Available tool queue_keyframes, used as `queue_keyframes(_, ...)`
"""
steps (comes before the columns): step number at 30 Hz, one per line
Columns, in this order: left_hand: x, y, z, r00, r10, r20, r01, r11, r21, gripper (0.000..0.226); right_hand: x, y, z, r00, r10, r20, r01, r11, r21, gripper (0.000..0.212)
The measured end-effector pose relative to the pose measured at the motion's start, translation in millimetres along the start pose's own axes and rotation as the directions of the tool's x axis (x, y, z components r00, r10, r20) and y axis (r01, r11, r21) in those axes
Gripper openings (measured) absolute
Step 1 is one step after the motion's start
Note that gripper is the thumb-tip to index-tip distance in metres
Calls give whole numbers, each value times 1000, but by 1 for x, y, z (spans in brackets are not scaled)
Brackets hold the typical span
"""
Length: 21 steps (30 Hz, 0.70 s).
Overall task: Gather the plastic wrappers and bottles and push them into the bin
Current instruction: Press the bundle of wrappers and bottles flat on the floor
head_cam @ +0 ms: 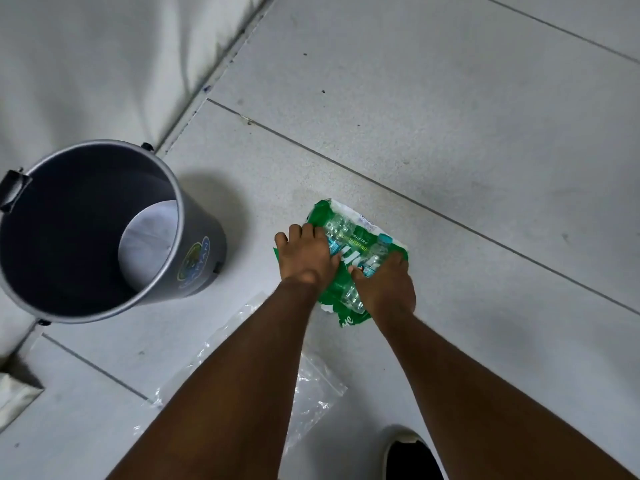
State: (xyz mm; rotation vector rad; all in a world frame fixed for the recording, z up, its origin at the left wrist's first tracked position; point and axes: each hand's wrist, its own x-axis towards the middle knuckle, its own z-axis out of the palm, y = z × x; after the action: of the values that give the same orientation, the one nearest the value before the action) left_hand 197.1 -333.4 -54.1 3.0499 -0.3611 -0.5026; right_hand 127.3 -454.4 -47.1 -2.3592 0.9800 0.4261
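A green and white plastic wrapper (356, 237) lies on the floor tiles with clear plastic bottles (341, 225) on it. My left hand (306, 256) grips the bundle's left side, fingers curled over a bottle. My right hand (386, 284) clutches the right side, over the wrapper and another bottle (377, 252). A clear plastic bag (311, 393) lies flat on the floor under my forearms, partly hidden by them. The grey bin (194, 216) stands open to the left of my hands, with only a pale bottom showing inside.
A white wall (86, 64) runs behind the bin at the upper left. A pale object (14, 393) lies at the left edge. A dark shoe (412, 459) shows at the bottom. Grey floor tiles (450, 98) stretch to the right and beyond.
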Motion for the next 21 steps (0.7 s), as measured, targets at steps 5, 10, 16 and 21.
queue_keyframes(5,0,-4,12,1000,-5,18,5,1000,27,61,6,4,8,1000,-9,-3,8,996,-94,86)
queue_keyframes(10,1,0,15,1000,-11,-14,11,999,38,65,11,1,13,997,-66,-50,53,970,-236,88)
queue_keyframes(16,-5,-7,7,989,147,-5,-146,984,99,99,-4,8,4,987,-159,-23,142,934,-327,112)
queue_keyframes(21,0,-18,18,962,193,191,-203,979,34,112,-4,19,13,991,11,135,15,982,-189,118)
